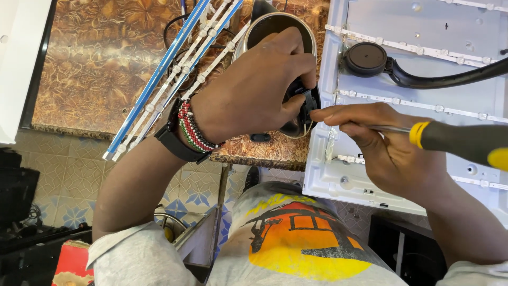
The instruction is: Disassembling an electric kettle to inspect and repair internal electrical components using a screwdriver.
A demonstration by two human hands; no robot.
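Head view: left hand [254, 87] is clamped around a small black part [302, 103], thumb and fingertips pinching it at the front edge of the desk [95, 69]. The part sits against the lower rim of a round metal pot [275, 26]; can't tell if it is fixed to the pot or just held there. A thin wire loops off the part's underside.

Right hand [391, 145] is closed on a screwdriver [450, 140]: black handle with yellow bands, shaft running under the index finger, tip right at the black part. Tip contact is hidden by the fingers, so touching or just short is unclear.

Step in hand, as I read it: working a fastener or clip on the black part with the driver while the left hand steadies it.

Next move calls for: a steady left pinch, the driver tip seated square, little side force. The part hangs right at the desk's front edge, so a slip drops it to the floor.

Around it: a white panel [423, 95] butts against the desk's right edge, with light strips across it and a black cable with a round black cap [365, 58] lying on top. A bundle of loose strips [174, 69], blue and white, lies diagonally across the desk middle, overhanging the front edge. Left wrist carries a black watch [174, 140] and a beaded bracelet [193, 130].
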